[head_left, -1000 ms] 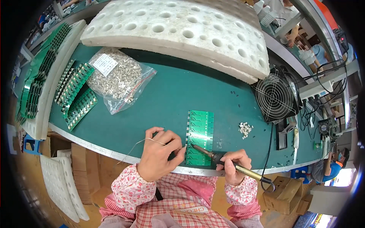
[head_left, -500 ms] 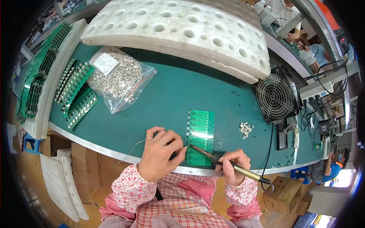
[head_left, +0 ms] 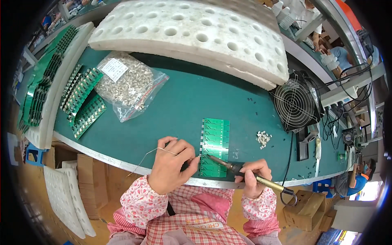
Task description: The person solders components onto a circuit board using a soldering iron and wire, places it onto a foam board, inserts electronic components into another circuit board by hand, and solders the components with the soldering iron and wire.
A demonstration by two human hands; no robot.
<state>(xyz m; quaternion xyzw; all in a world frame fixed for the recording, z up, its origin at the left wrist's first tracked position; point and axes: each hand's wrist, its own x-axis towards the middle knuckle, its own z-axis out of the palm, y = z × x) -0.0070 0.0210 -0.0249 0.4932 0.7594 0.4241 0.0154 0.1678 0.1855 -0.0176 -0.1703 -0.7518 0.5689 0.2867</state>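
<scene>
A green circuit board panel (head_left: 216, 132) lies flat near the front edge of the bench, with small metal parts along its left side. My right hand (head_left: 254, 176) grips a soldering iron (head_left: 270, 184), its tip over the panel close to that left side; contact at the tip is too small to tell. To the left of the panel, my left hand (head_left: 170, 165) is closed on a thin solder wire (head_left: 143, 158), which loops out past the knuckles. Its thumb and forefinger reach the panel's left edge. A little pile of metal connectors (head_left: 263, 139) sits right of the panel.
A clear bag of connectors (head_left: 128, 83) and finished-looking boards (head_left: 87, 116) lie left. A white foam block with holes (head_left: 188, 38) stretches across the back. A fan (head_left: 295, 102) and an iron stand (head_left: 302, 147) stand right; the iron's cord (head_left: 290, 157) runs beside them.
The soldering iron and my right hand have shifted slightly right, taking the tip away from the panel's left edge. My left hand stays almost where it was, still with the solder wire.
</scene>
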